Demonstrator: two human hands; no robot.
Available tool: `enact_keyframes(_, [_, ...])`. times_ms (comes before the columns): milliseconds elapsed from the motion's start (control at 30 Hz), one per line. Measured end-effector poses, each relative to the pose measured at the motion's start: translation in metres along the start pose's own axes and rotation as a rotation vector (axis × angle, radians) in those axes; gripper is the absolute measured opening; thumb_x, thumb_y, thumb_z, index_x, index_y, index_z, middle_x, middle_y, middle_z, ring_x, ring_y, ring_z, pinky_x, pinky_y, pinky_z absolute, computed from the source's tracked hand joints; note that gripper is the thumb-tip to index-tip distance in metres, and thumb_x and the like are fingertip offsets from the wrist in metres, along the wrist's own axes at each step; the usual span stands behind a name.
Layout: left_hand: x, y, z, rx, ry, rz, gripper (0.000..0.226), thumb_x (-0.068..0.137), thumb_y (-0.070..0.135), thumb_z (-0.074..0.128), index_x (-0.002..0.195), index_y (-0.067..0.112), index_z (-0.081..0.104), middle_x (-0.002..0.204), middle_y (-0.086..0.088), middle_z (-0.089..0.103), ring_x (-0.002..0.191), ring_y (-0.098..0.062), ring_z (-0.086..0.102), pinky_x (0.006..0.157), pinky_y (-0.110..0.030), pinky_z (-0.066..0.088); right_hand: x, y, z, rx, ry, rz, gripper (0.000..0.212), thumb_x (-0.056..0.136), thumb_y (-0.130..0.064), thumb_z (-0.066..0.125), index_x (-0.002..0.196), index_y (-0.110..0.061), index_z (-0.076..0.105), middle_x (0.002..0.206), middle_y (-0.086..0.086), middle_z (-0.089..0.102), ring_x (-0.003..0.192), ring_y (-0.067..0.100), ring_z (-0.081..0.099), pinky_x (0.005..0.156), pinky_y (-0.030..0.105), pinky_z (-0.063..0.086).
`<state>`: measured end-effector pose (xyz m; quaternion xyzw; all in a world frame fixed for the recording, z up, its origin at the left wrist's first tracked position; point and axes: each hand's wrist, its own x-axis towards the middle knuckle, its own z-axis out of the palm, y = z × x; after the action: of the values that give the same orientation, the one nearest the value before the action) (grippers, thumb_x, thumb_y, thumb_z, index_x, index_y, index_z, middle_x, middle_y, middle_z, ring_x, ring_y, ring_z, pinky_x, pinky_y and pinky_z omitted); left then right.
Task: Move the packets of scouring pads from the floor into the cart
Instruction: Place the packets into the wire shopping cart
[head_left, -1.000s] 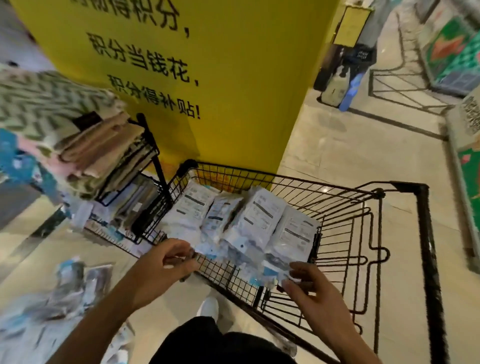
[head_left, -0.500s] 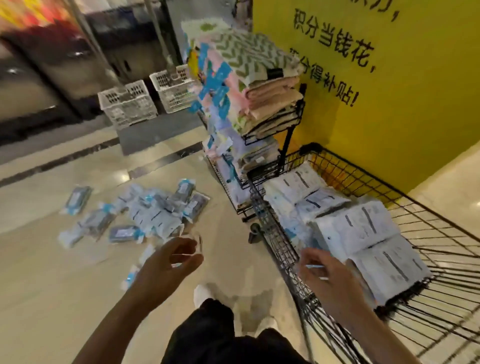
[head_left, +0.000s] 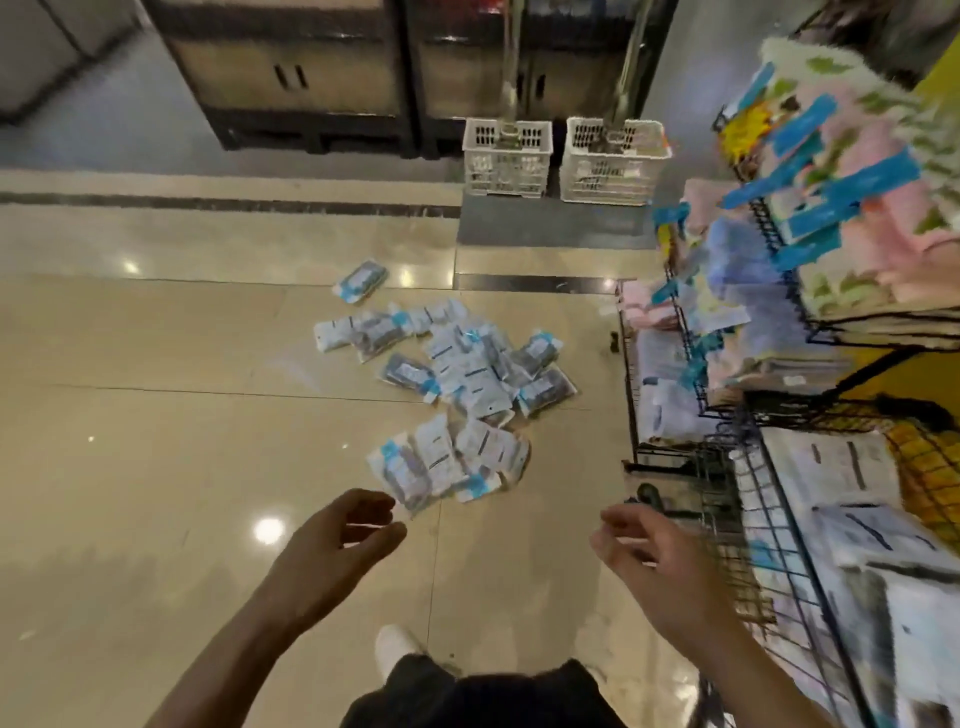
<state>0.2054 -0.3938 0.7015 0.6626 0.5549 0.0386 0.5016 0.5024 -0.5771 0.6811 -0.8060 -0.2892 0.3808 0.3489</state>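
Scouring-pad packets lie scattered on the tiled floor ahead of a person's empty, loosely curled hands, the nearest cluster just beyond the left hand, its packets lying roughly lengthwise away from the person. The right hand hovers beside the wire cart, which already holds several packets.

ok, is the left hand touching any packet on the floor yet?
Apart. The head view shows the left hand empty, fingers loosely curled, with bare floor visible between its fingertips and the nearest packet.
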Motion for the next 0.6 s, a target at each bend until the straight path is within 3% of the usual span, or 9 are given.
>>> enact_keyframes(300, [0.005, -0.096, -0.127, -0.151, 0.135, -0.136, 0.031, 0.095, 0.040, 0.072, 0.125, 0.034, 0.066, 0.117, 0.014, 0.073, 0.106, -0.002, 0.069, 0.088, -0.028, 0.053, 0.036, -0.092, 0.139, -0.056, -0.129, -0.004, 0.018, 0.092, -0.045, 0.077, 0.107, -0.039, 0.069, 0.108, -0.019, 0.074, 0.100, 0.004, 0.072, 0.083, 0.027, 0.055])
enact_keyframes(600, [0.032, -0.139, -0.150, -0.244, 0.141, -0.256, 0.026, 0.096, 0.040, 0.069, 0.122, 0.036, 0.065, 0.117, 0.014, 0.071, 0.105, -0.002, 0.068, 0.097, -0.037, 0.056, 0.073, -0.142, 0.191, -0.232, -0.287, 0.022, 0.021, 0.094, -0.046, 0.074, 0.113, -0.043, 0.066, 0.112, -0.024, 0.069, 0.099, -0.002, 0.067, 0.077, 0.017, 0.050])
